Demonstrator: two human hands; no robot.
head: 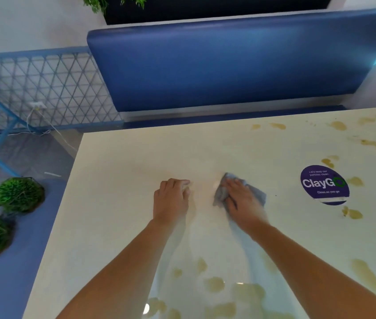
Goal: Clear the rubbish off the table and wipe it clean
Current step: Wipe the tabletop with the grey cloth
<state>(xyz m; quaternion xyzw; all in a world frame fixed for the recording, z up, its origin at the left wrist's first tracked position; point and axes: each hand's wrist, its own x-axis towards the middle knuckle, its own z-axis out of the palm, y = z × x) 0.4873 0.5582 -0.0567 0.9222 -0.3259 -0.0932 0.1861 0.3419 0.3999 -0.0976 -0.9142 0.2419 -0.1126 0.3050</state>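
Note:
A cream table (118,171) fills the lower view. My right hand (242,201) presses flat on a grey-blue cloth (222,192) near the table's middle. My left hand (172,199) rests on the table just left of the cloth, fingers curled under, holding nothing I can see. Brownish spill marks dot the table at the far right (339,125), beside the sticker (353,213) and near the front edge (215,284). No loose rubbish shows on the table.
A round purple "ClayGo" sticker (324,184) is stuck on the table's right side. A blue padded bench back (228,65) stands behind the table. On the blue seat at left sit green plant balls (19,194). A blue lattice fence (44,88) is at far left.

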